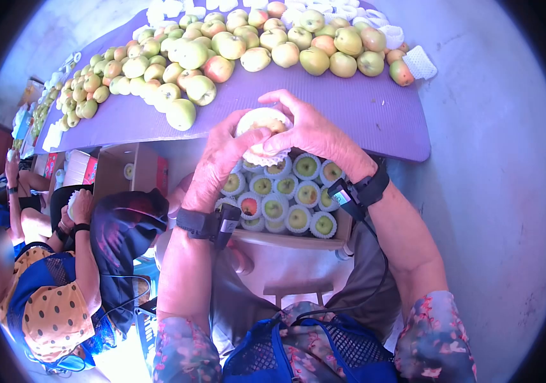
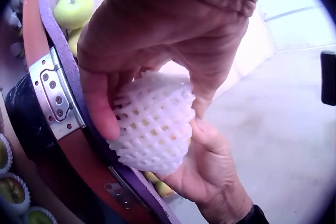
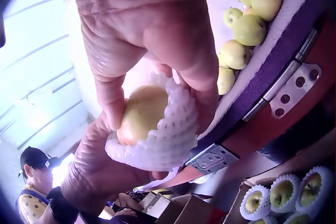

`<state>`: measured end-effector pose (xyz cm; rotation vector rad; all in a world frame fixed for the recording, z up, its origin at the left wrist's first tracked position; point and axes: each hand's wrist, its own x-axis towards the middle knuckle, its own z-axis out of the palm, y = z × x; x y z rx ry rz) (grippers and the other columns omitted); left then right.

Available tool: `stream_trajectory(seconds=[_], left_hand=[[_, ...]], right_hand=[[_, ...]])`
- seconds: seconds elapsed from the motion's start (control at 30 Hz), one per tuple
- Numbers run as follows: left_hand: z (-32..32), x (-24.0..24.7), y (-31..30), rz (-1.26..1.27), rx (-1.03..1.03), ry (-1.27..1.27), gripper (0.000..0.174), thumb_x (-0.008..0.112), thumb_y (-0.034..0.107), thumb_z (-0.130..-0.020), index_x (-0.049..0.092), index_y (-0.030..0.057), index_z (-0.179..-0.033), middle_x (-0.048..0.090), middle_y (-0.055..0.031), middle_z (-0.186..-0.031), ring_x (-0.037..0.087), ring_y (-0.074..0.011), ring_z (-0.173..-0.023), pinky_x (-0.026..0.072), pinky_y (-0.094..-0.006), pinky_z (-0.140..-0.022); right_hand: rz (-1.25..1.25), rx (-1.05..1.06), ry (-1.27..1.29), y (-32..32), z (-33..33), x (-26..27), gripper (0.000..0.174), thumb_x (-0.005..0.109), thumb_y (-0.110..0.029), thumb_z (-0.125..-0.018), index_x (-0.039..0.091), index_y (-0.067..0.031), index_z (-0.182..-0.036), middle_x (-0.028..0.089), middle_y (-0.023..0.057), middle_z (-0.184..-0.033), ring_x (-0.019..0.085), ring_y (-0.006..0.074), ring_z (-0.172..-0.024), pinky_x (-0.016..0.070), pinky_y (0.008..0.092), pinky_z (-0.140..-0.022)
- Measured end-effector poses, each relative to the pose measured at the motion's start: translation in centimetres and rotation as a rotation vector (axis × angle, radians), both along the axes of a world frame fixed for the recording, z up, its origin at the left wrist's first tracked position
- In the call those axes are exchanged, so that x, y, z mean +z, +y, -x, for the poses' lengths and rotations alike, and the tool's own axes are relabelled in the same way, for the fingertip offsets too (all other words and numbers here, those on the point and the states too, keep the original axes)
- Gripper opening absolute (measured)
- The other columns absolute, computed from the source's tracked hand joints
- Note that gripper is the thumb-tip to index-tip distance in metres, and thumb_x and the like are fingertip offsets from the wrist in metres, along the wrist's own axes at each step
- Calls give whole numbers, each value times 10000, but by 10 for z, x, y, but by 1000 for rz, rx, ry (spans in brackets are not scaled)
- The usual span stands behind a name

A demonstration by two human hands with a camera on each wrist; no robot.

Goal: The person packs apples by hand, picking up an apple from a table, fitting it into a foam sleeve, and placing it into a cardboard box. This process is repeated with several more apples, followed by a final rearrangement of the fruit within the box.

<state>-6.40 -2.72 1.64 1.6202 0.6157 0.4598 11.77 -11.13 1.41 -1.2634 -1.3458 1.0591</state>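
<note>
Both hands hold one pale yellow-green apple partly covered by a white foam net sleeve, above the near edge of the table. My left hand grips it from the left, thumb across its near face. From the other side my right hand curls round it, thumb on the front and index finger raised along the far side. The right wrist view shows bare apple skin at the sleeve's opening. In the left wrist view the sleeve's mesh faces me and hides most of the fruit.
A purple-matted table bears a heap of loose apples and white foam sleeves. Below the hands stands a cardboard box of apples in foam nets. At left sits another person, near an open carton.
</note>
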Motion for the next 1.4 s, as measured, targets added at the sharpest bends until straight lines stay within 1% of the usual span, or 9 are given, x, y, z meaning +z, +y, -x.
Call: stream_trajectory(seconds=[0.13, 0.3, 0.53, 0.73, 1.03, 1.13, 1.23, 1.33, 1.4], left_hand=[[-5, -12, 1, 230, 160, -231, 526, 691, 247, -850, 510, 2, -1279, 631, -102, -1139, 634, -184, -1019, 520, -327, -870], [-13, -11, -6, 322, 286, -425, 551, 737, 231, -823, 511, 6, -1273, 616, -105, -1146, 624, -190, -1032, 522, -321, -871], [-18, -18, -3, 340, 263, -459, 523, 730, 189, -839, 510, 3, -1275, 620, -107, -1153, 630, -192, -1033, 522, -327, -883], [-19, -18, -7, 292, 266, -412, 528, 737, 205, -834, 516, -1, -1267, 622, -107, -1145, 629, -182, -1009, 518, -313, -860], [-21, -23, -7, 291, 314, -395, 518, 728, 220, -837, 525, -3, -1258, 622, -98, -1144, 628, -168, -1000, 513, -309, -859], [-18, -22, -6, 320, 327, -382, 522, 722, 219, -836, 520, -4, -1263, 617, -106, -1153, 626, -175, -1011, 512, -314, -872], [-14, -13, -6, 335, 307, -334, 538, 719, 214, -832, 508, -8, -1274, 613, -113, -1160, 621, -186, -1033, 511, -324, -883], [-14, -13, -7, 322, 288, -309, 523, 711, 213, -839, 512, 6, -1276, 619, -106, -1152, 626, -185, -1036, 525, -325, -860], [-17, -19, -4, 308, 289, -295, 477, 699, 212, -855, 533, 38, -1267, 635, -87, -1135, 641, -168, -1015, 552, -315, -808]], right_hand=[[-140, -197, -26, 3, -4, -4, 771, 835, -245, -695, 462, -12, -1329, 613, 172, -1142, 579, 261, -1118, 469, 369, -968], [-111, -182, 67, 2, -12, -11, 627, 790, -183, -781, 486, -8, -1299, 616, 158, -1109, 615, 229, -1016, 520, 345, -877], [-33, -147, 254, -1, -16, -6, 411, 695, -142, -881, 544, 5, -1234, 649, 99, -1014, 637, 127, -865, 553, 264, -676], [-174, -289, 77, 5, -15, -19, 230, 634, -86, -881, 640, 20, -1085, 678, 84, -834, 642, 106, -714, 542, 252, -625], [-154, -329, -44, 2, -10, -8, 244, 653, -106, -851, 647, 33, -1052, 682, 88, -763, 651, 117, -672, 535, 259, -602], [-38, -246, 76, -4, -12, 3, 304, 671, -124, -836, 624, 28, -1095, 676, 80, -781, 659, 140, -718, 547, 287, -650], [-177, -286, -221, -11, -24, 9, 475, 711, -141, -795, 567, -6, -1227, 668, 130, -986, 660, 211, -924, 544, 329, -832], [-382, -203, -454, -16, -25, 13, 770, 776, -122, -733, 416, -22, -1406, 535, 133, -1330, 522, 236, -1219, 406, 379, -1063], [-425, -155, -534, -18, -16, 11, 935, 822, -112, -655, 341, -34, -1453, 439, 146, -1423, 437, 267, -1307, 356, 395, -1108]])
